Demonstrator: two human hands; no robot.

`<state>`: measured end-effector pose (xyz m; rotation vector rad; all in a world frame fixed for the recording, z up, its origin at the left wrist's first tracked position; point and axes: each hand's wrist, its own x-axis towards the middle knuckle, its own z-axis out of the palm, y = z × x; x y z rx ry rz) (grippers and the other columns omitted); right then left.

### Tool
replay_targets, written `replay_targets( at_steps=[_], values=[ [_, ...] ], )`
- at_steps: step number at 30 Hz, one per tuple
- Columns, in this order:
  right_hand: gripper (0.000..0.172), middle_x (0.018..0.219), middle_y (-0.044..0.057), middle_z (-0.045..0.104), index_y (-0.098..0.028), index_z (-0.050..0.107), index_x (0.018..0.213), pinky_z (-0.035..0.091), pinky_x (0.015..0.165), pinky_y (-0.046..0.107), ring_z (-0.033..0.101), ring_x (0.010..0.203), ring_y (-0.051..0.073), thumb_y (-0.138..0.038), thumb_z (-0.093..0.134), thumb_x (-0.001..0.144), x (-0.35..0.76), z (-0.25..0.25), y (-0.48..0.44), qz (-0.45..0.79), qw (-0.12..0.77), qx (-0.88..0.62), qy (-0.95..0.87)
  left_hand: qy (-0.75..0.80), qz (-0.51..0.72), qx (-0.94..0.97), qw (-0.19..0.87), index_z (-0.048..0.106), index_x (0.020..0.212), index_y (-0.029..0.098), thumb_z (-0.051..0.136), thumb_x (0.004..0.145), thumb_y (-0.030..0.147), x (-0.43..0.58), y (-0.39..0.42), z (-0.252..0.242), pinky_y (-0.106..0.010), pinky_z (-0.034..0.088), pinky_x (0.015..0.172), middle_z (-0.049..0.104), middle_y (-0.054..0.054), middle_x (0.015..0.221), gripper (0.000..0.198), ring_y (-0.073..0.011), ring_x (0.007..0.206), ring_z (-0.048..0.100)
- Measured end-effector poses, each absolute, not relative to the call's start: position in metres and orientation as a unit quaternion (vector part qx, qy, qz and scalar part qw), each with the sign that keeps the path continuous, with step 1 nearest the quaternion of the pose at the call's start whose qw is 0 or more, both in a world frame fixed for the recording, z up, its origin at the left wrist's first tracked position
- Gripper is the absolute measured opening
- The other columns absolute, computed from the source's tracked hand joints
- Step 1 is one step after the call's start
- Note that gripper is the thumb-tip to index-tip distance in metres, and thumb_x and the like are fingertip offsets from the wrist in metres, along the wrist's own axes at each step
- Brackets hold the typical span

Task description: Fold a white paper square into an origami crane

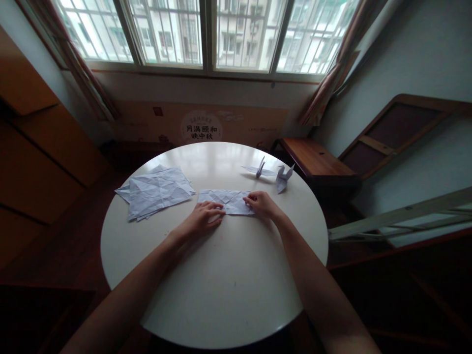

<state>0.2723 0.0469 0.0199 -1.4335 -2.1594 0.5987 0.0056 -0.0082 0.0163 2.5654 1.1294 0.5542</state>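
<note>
A creased white sheet of paper [233, 197], folded to a wide rectangle, lies flat near the middle of the round table. My left hand [206, 216] rests on its lower left part, the fingers stretched out and lying flat. At the right end my right hand [260, 202] is closed, thumb and fingers pinching the paper by its edge. Two folded paper cranes stand beyond the right hand: one crane [260, 169] with wings spread, and another crane [283, 178] closer to the rim. A stack of crumpled, creased paper sheets [158, 192] lies left of my left hand.
The white round table [221, 285] fills the middle of the view. A wooden bench [313, 156] stands behind it on the right, with a slanted wooden frame [398, 128] against the wall. Barred windows [169, 34] and curtains [324, 88] are at the back; wooden cabinets [33, 147] stand left.
</note>
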Motion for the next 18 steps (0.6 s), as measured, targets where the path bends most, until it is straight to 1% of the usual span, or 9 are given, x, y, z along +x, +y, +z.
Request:
replay_targets(
  at_steps=[3,5,7,10,12,14,16,18],
  values=[
    [0.035,0.06,0.001,0.059,-0.012,0.075,0.09,0.034,0.055,0.022,0.046,0.054,0.011,-0.039,0.054,0.085,0.267,0.02,0.045,0.22,0.275,-0.518,-0.78,0.391,0.197,0.887,0.145,0.067,0.117,0.029,0.055,0.091,0.032,0.006,-0.009,0.017,-0.045,0.036,0.105,0.062,-0.004,0.129,0.029,-0.0246,0.121,0.052],
    [0.037,0.065,0.001,0.062,-0.013,0.073,0.108,0.036,0.057,0.022,0.048,0.056,0.011,-0.037,0.058,0.084,0.263,0.018,0.044,0.233,0.274,-0.502,-0.787,0.388,0.197,0.887,0.154,0.069,0.114,0.031,0.056,0.09,0.033,0.005,-0.008,0.018,-0.045,0.036,0.105,0.063,-0.003,0.127,0.027,-0.0241,0.118,0.054],
    [0.041,0.067,0.0,0.063,-0.015,0.07,0.117,0.037,0.059,0.022,0.049,0.057,0.01,-0.034,0.061,0.082,0.259,0.016,0.043,0.242,0.253,-0.487,-0.8,0.377,0.199,0.889,0.166,0.07,0.111,0.032,0.057,0.09,0.034,0.005,-0.008,0.017,-0.043,0.039,0.103,0.065,-0.003,0.122,0.025,-0.0232,0.114,0.056],
    [0.04,0.065,0.0,0.062,-0.016,0.07,0.118,0.037,0.061,0.021,0.05,0.058,0.01,-0.029,0.063,0.081,0.256,0.013,0.042,0.235,0.219,-0.488,-0.811,0.361,0.207,0.893,0.172,0.068,0.115,0.03,0.053,0.093,0.034,0.006,-0.006,0.015,-0.039,0.043,0.099,0.066,-0.005,0.119,0.027,-0.0217,0.109,0.058],
    [0.036,0.065,0.0,0.062,-0.015,0.072,0.114,0.037,0.061,0.021,0.05,0.059,0.01,-0.028,0.063,0.081,0.255,0.012,0.042,0.226,0.211,-0.492,-0.814,0.366,0.208,0.893,0.157,0.065,0.122,0.029,0.052,0.094,0.034,0.006,-0.006,0.012,-0.04,0.043,0.099,0.065,-0.006,0.123,0.031,-0.0223,0.111,0.057],
    [0.035,0.066,0.0,0.063,-0.016,0.072,0.112,0.037,0.061,0.021,0.051,0.059,0.01,-0.029,0.062,0.082,0.253,0.012,0.042,0.22,0.209,-0.496,-0.814,0.376,0.2,0.895,0.137,0.062,0.126,0.029,0.054,0.093,0.035,0.006,-0.006,0.01,-0.043,0.039,0.103,0.059,-0.006,0.133,0.035,-0.0247,0.119,0.052],
    [0.035,0.067,0.001,0.065,-0.016,0.072,0.113,0.038,0.062,0.021,0.052,0.06,0.011,-0.03,0.062,0.083,0.252,0.014,0.041,0.214,0.201,-0.5,-0.815,0.382,0.184,0.896,0.131,0.06,0.129,0.03,0.055,0.092,0.038,0.006,-0.007,0.009,-0.047,0.033,0.108,0.053,-0.005,0.142,0.038,-0.0273,0.128,0.046],
    [0.034,0.072,0.002,0.068,-0.017,0.072,0.113,0.04,0.064,0.022,0.056,0.062,0.013,-0.031,0.06,0.084,0.252,0.017,0.04,0.195,0.183,-0.511,-0.817,0.386,0.167,0.896,0.143,0.057,0.131,0.031,0.054,0.092,0.04,0.006,-0.007,0.008,-0.049,0.029,0.111,0.049,-0.005,0.146,0.041,-0.028,0.134,0.042]
  ],
)
